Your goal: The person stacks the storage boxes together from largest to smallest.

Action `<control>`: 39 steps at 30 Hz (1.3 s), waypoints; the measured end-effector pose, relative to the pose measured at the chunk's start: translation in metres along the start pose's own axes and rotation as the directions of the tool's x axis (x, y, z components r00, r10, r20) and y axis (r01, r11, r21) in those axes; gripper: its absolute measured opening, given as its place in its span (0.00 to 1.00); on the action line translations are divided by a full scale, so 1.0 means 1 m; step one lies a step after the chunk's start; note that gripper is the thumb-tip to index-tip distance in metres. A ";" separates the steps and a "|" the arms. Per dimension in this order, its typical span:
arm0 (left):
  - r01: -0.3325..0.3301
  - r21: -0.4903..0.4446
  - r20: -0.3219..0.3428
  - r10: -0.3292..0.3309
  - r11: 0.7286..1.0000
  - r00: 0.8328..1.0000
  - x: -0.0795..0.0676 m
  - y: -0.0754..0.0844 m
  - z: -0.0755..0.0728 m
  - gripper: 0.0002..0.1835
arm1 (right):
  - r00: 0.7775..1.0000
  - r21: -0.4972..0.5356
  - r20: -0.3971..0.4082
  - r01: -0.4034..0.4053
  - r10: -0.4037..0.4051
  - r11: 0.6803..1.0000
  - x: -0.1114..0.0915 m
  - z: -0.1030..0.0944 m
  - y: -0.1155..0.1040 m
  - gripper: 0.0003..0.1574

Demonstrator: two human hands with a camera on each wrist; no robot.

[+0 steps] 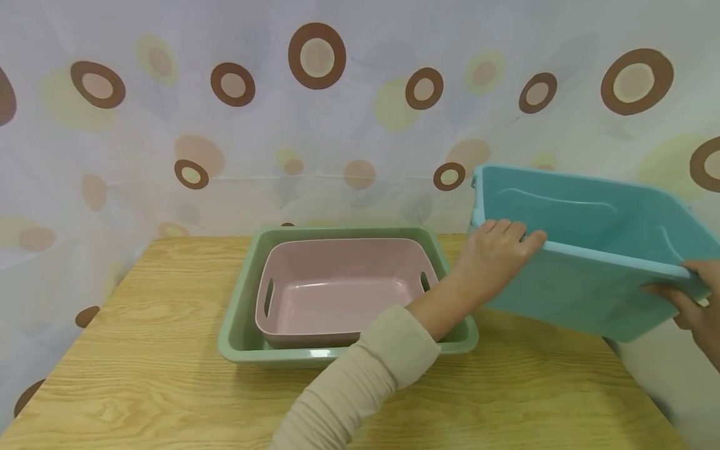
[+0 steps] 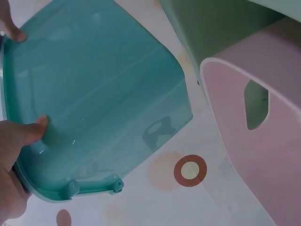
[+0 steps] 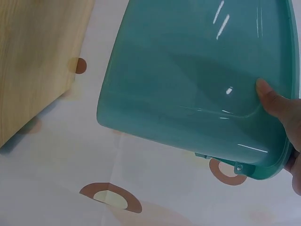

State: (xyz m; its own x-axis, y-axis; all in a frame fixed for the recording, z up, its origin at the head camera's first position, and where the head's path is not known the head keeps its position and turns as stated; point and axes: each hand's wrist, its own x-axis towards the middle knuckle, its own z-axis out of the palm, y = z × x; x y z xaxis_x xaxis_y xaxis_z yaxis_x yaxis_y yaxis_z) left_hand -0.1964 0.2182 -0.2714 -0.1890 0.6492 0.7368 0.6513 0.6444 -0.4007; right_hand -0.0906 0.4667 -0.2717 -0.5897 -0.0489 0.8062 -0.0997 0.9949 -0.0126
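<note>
A teal plastic storage bin (image 1: pixel 574 281) is held tilted above the right part of the table, its open top facing up. My left hand (image 1: pixel 497 253) grips its near rim toward the left corner, fingers over the edge and thumb on the outer wall, as the left wrist view also shows. At the near right corner my right hand (image 1: pixel 697 306) grips the same rim, its thumb (image 3: pixel 270 96) pressed on the outside. Left of the bin, a pink basket (image 1: pixel 343 269) with handle slots sits inside a larger green basin (image 1: pixel 270 356).
The wooden table (image 1: pixel 140 350) carries the basin near its back edge. Behind it hangs a pale sheet (image 1: pixel 360 125) with brown ring patterns. The table's right edge runs beneath the teal bin.
</note>
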 end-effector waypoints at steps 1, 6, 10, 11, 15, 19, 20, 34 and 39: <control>-0.001 0.000 0.009 0.001 1.000 1.000 0.000 -0.001 -0.001 0.18 | 1.000 -0.005 -0.011 0.008 -0.008 1.000 0.000 0.000 -0.001 0.49; -0.004 0.006 0.027 0.004 1.000 1.000 -0.002 -0.006 -0.007 0.17 | 1.000 0.001 -0.010 0.017 -0.017 1.000 0.003 -0.001 -0.007 0.48; 0.005 -0.002 0.017 -0.005 1.000 1.000 -0.004 -0.010 -0.011 0.16 | 0.998 -0.008 -0.052 0.040 -0.041 0.999 0.003 0.000 -0.014 0.51; 0.010 -0.006 0.003 -0.010 1.000 1.000 -0.005 -0.011 -0.011 0.16 | 0.996 -0.014 -0.072 0.054 -0.055 0.998 0.003 0.001 -0.015 0.51; 0.027 -0.011 -0.034 -0.028 1.000 0.999 -0.009 -0.015 -0.014 0.16 | 0.982 -0.009 -0.156 0.109 -0.109 0.994 0.004 0.007 -0.022 0.52; 0.033 -0.018 -0.036 -0.033 0.999 0.999 -0.012 -0.020 -0.017 0.16 | 0.970 0.026 -0.209 0.131 -0.123 0.991 0.005 0.011 -0.026 0.50; 0.031 -0.018 -0.038 -0.032 0.999 0.999 -0.014 -0.021 -0.018 0.16 | 0.968 0.026 -0.216 0.140 -0.131 0.990 0.006 0.011 -0.027 0.50; 0.023 -0.032 -0.005 -0.023 0.999 1.000 -0.027 -0.039 -0.027 0.15 | 0.951 -0.040 -0.226 0.208 -0.211 0.977 0.016 0.011 -0.048 0.49; 0.030 -0.042 0.036 -0.028 0.999 0.999 -0.031 -0.044 -0.033 0.15 | 0.948 -0.055 -0.227 0.218 -0.225 0.974 0.018 0.013 -0.053 0.50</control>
State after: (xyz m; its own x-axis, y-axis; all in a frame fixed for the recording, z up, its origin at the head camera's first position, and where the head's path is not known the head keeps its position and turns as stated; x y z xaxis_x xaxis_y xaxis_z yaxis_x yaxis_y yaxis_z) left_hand -0.1952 0.1564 -0.2591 -0.2336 0.6449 0.7277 0.6758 0.6458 -0.3553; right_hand -0.1065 0.4119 -0.2643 -0.3545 -0.2498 0.9011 -0.1811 0.9638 0.1959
